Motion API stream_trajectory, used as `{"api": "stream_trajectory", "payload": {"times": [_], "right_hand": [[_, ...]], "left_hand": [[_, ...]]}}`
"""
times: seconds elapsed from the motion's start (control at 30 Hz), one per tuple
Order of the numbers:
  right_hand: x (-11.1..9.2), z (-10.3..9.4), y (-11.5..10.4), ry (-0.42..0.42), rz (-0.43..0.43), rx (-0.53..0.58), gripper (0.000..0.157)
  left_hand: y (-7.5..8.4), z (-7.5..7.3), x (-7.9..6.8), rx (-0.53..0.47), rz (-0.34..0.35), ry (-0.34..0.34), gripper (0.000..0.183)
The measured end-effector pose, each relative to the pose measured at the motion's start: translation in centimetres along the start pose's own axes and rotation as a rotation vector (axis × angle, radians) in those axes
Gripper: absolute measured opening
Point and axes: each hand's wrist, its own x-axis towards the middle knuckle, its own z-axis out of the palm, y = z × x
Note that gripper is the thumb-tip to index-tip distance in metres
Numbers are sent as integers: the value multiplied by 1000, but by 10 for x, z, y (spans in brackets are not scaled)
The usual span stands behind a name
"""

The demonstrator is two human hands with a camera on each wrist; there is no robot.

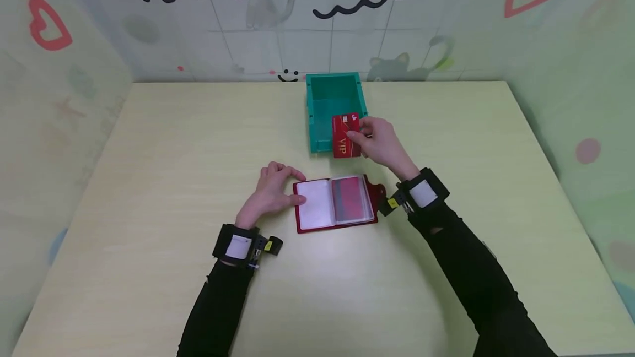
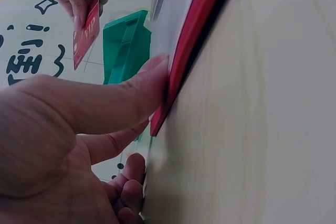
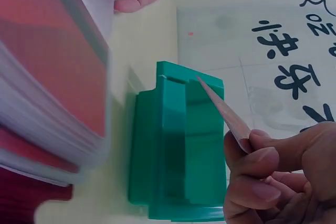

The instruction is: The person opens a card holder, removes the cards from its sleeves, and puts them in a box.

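Observation:
A red card holder (image 1: 315,205) lies spread flat on the table, a white page on the left and clear sleeves on the right. My left hand (image 1: 272,189) holds its left side, thumb on the page's edge and index finger at the top corner. In the left wrist view the left thumb (image 2: 149,85) overlaps the red cover's edge. Between thumb and fingers, my right hand (image 1: 382,142) pinches a red VIP card (image 1: 342,132). This card is held up over the near right part of a green bin (image 1: 312,120). A pink-red card (image 1: 351,197) shows in a sleeve.
The green bin stands at the back of the pale table (image 1: 198,125), close to the printed back wall (image 1: 223,51). Side walls rise at the left and right. A strap flap (image 1: 376,191) sticks out from the card holder's right side, near the right wrist's camera.

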Motion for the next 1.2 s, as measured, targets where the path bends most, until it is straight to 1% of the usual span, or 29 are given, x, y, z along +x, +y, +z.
{"api": "stream_trajectory", "payload": {"times": [0.07,0.2,0.3,0.4,0.5,0.6,0.67,0.83,0.9,0.93,1.1,1.2], "right_hand": [[11,-6,-6,-11,3,-58,31],[33,-12,-18,-24,43,-153,51],[49,-11,-30,-50,90,-218,55],[61,-5,-37,-88,137,-278,48],[67,3,-37,-126,153,-341,35],[71,9,-35,-178,164,-394,27],[74,12,-35,-210,180,-417,26],[82,23,-33,-269,269,-440,30],[84,27,-32,-273,282,-464,28],[84,28,-32,-269,274,-488,28],[87,32,-32,-209,228,-608,28],[86,37,-30,-190,220,-654,30]], "left_hand": [[1,1,2,3,4,1,42],[2,2,3,13,-4,3,42],[2,-1,3,11,-2,6,42],[3,-2,3,7,5,7,42],[4,0,1,7,7,10,42],[4,2,0,5,4,11,41],[3,3,0,9,4,13,41],[0,5,-2,17,-5,13,41],[-1,6,-3,12,-9,13,41],[0,6,-3,6,-10,13,41],[4,4,-2,-12,-2,27,40],[3,4,-2,-15,-10,27,41]]}}
